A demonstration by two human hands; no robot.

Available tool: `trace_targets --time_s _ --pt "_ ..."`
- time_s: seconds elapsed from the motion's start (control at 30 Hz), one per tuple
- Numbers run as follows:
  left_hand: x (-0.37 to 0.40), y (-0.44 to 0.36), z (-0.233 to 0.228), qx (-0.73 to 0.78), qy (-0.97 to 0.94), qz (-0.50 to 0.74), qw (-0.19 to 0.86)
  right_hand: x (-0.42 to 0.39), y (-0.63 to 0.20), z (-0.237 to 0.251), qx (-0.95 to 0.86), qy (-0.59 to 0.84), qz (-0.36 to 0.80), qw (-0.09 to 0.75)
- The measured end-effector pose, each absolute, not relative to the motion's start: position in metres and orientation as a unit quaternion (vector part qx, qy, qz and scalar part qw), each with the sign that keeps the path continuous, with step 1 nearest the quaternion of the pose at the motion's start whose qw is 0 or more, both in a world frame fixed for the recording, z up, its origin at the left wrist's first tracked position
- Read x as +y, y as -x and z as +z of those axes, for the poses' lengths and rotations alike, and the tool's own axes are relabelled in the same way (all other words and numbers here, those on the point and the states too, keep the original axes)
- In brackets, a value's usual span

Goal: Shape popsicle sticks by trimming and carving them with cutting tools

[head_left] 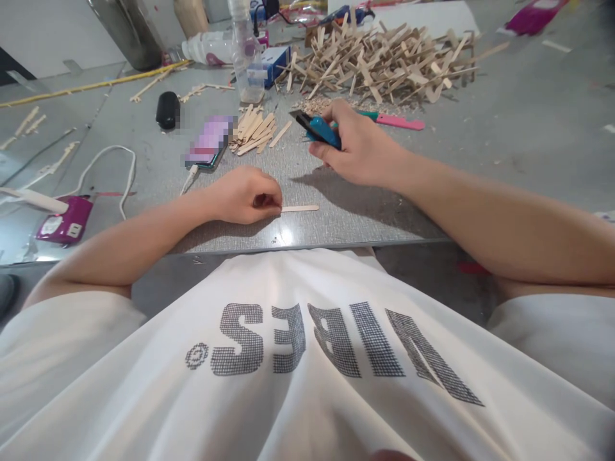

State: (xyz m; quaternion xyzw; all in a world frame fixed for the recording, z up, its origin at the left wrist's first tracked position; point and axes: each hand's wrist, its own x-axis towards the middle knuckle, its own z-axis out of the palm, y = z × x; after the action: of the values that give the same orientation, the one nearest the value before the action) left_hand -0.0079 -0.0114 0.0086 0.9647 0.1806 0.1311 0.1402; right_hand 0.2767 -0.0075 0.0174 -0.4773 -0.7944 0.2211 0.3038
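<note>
Near the table's front edge, my left hand (252, 195) is closed, pinching one end of a wooden craft stick (302, 208) that lies flat on the surface. My right hand (353, 144) is raised a little above the table, farther forward and to the right. Its fingers are wrapped round a blue utility knife (324, 131), whose dark tip points left. The knife is apart from the stick. Just beyond my left hand lies a small pile of craft sticks (252, 131), with a single loose one beside it.
A large heap of sticks (379, 61) covers the back, with wood shavings (319, 104) before it. A pink-handled tool (398, 121) lies right of my knife hand. A phone (210, 142), a black case (168, 110), a clear bottle (247, 57) and a purple box (67, 219) stand leftward.
</note>
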Motion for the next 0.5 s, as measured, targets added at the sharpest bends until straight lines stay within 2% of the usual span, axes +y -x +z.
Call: trace_targets --time_s 0.17,0.3,0.4,0.5 --pt "-0.005 0.009 0.009 0.194 -0.951 0.196 0.142 -0.001 -0.276 0.008 -0.804 0.391 0.271 0.357" --pt "0.005 0.013 0.008 0.167 -0.954 0.191 0.160 0.005 -0.276 0.003 -0.765 0.344 0.349 0.419" --pt "0.007 0.014 0.006 0.165 -0.960 0.155 0.162 0.005 -0.275 0.004 -0.730 0.354 0.403 0.424" --pt "0.003 0.013 0.005 0.167 -0.965 0.134 0.151 0.000 -0.273 0.007 -0.695 0.401 0.408 0.435"
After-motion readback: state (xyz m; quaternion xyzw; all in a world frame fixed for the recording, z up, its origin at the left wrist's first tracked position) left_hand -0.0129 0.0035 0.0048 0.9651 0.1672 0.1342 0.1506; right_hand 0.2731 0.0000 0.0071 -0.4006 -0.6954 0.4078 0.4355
